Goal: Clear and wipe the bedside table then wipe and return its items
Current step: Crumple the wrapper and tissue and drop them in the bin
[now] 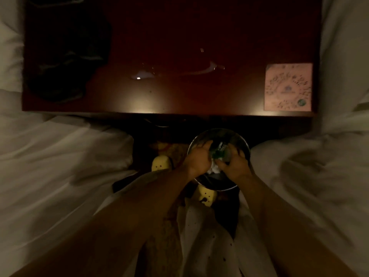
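From the head view, the bedside table looks mostly cleared, a card and dark bundle remaining, while near it both the left hand and right hand close around a small greenish item and white tissue over a round bin, so returning remains.

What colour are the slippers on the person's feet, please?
Yellow slippers, seen in the head view.

Dim room; white bedding lies on both sides, patterned floor below.
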`<state>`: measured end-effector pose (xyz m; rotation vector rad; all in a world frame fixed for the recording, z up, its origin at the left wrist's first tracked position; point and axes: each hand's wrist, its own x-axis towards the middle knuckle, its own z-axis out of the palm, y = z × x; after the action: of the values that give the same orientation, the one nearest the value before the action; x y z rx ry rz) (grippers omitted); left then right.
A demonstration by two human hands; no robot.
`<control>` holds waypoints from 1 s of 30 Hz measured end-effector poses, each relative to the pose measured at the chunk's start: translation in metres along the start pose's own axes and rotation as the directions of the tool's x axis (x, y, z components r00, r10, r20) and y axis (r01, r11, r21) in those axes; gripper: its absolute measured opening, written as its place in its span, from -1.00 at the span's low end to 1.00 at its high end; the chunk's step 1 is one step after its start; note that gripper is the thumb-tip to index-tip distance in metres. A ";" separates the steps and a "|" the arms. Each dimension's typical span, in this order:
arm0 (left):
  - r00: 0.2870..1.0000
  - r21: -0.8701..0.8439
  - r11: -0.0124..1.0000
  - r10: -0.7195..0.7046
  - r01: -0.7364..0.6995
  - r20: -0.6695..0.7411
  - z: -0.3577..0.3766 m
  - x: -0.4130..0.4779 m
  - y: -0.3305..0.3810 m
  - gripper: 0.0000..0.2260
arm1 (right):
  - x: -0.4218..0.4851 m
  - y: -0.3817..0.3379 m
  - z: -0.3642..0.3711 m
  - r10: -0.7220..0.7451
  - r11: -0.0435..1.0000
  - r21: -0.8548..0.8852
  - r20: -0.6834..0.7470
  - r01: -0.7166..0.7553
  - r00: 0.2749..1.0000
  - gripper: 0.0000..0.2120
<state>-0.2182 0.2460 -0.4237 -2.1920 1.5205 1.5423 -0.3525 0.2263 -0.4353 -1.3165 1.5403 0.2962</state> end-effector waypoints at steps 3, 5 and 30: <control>0.998 0.027 0.999 -0.034 0.035 -0.045 -0.026 -0.024 0.019 -0.55 | -0.030 -0.022 -0.022 -0.069 0.994 -0.091 -0.020 0.067 0.997 -0.26; 0.998 0.065 0.997 -0.047 0.049 -0.037 -0.047 -0.042 0.032 -0.61 | -0.052 -0.041 -0.039 -0.133 0.973 -0.194 -0.030 0.125 0.991 -0.33; 0.683 -0.057 0.984 0.073 -0.166 -0.727 -0.325 -0.125 0.108 -0.57 | -0.123 -0.303 -0.209 -0.616 0.775 -0.452 -0.383 0.441 0.689 -0.44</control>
<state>-0.0770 0.1007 -0.1206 -3.0539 1.7948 0.7851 -0.2287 0.0334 -0.1212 -2.1898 1.4673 -0.2179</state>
